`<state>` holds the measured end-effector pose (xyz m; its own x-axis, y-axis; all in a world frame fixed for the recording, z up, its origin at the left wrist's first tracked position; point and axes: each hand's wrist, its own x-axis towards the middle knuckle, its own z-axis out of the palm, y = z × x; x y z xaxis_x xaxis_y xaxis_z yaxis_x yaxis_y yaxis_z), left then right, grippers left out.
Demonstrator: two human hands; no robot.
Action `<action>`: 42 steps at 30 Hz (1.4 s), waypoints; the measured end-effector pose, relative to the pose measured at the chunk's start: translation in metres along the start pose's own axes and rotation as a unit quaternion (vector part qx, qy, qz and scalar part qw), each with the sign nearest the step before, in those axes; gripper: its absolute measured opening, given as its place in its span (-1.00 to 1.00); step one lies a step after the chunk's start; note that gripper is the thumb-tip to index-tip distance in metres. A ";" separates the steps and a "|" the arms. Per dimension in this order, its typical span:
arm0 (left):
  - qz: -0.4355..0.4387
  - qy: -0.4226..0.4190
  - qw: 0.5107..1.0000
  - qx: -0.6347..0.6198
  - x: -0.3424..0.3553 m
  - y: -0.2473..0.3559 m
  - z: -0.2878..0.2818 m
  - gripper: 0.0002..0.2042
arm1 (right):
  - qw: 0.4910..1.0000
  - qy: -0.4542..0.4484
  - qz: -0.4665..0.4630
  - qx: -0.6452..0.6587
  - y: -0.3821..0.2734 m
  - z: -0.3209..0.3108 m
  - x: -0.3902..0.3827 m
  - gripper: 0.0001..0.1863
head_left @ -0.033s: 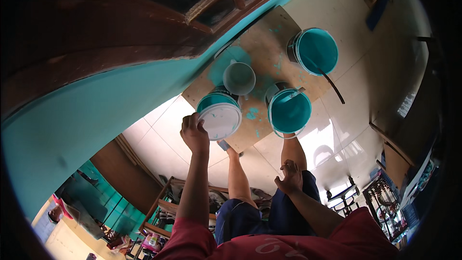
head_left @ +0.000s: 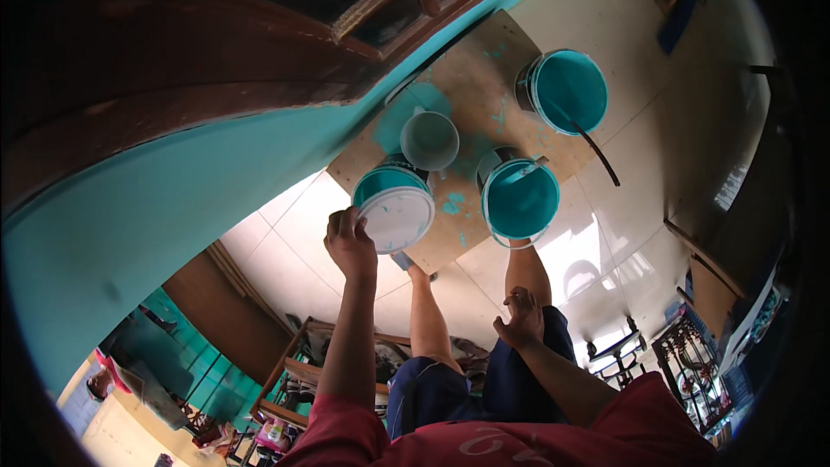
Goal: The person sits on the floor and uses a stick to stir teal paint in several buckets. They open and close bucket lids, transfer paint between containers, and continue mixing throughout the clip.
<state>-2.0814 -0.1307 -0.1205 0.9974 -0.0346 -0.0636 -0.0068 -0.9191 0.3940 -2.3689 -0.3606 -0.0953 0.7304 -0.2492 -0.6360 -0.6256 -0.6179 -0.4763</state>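
My left hand [head_left: 349, 246] grips the near left rim of a round white lid [head_left: 398, 223]. The lid, spotted with teal, tilts over the near side of a paint bucket [head_left: 372, 180], covering part of its opening. Behind that bucket is a pale round container [head_left: 418, 140] with a handle. My right hand [head_left: 522, 320] rests near my right knee, fingers loosely bent and apart, holding nothing. Closest to it, a second bucket [head_left: 495, 161] of teal paint has a flat, pale-ended tool [head_left: 527, 170] across its rim.
A paint-stained board [head_left: 467, 78] lies under the buckets. At its far right stands a third bucket [head_left: 526, 85] of teal paint, with a dark stick [head_left: 603, 161] leaning out. The teal wall [head_left: 216, 156] runs along the left. Behind my left arm is a wooden rack [head_left: 298, 370].
The lid and my left hand have shifted very slightly toward me. My right hand and the other buckets have stayed in place.
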 end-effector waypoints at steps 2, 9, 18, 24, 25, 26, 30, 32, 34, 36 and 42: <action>0.006 0.003 1.000 -0.023 -0.012 0.004 -0.010 -0.80 | 1.000 -0.004 0.003 -0.008 0.001 0.001 -0.001 -0.64; 0.078 -0.013 0.995 0.065 -0.068 0.029 -0.042 -0.85 | 1.000 -0.015 0.004 -0.014 -0.004 0.001 0.001 -0.65; 0.143 -0.023 0.989 0.040 -0.144 0.033 -0.049 -0.80 | 0.999 -0.027 -0.011 -0.026 -0.004 0.002 0.004 -0.63; 0.194 -0.094 0.976 -0.018 -0.175 0.019 0.004 -0.78 | 0.999 -0.008 -0.033 -0.029 0.001 0.006 0.001 -0.64; 0.211 -0.111 0.971 -0.015 -0.176 0.015 0.019 -0.79 | 0.999 -0.013 -0.031 -0.031 0.002 0.007 0.000 -0.64; 0.229 -0.128 0.965 -0.012 -0.177 0.010 0.035 -0.81 | 0.999 -0.012 -0.032 -0.024 0.003 0.009 -0.001 -0.63; 0.298 -0.145 0.943 0.009 -0.179 -0.006 0.100 -0.84 | 0.998 -0.015 -0.047 -0.039 0.009 0.012 -0.005 -0.63; 0.320 -0.134 0.938 0.021 -0.185 -0.011 0.127 -0.87 | 0.997 -0.028 -0.045 -0.048 0.011 0.013 -0.007 -0.63; 0.336 -0.174 0.925 0.028 -0.198 -0.014 0.145 -0.86 | 0.998 -0.043 -0.034 -0.031 0.012 0.014 -0.010 -0.64; 0.319 -0.212 0.923 0.029 -0.212 -0.014 0.158 -0.82 | 0.998 -0.049 -0.028 -0.040 0.012 0.016 -0.012 -0.64; 0.160 -0.183 0.969 0.047 -0.240 -0.019 0.170 -0.56 | 0.998 -0.050 -0.023 -0.035 0.012 0.023 -0.016 -0.66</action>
<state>-2.3329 -0.1720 -0.2688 0.8513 -0.4442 -0.2794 -0.3346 -0.8696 0.3631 -2.3945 -0.3472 -0.1053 0.7243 -0.1454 -0.6739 -0.5689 -0.6783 -0.4651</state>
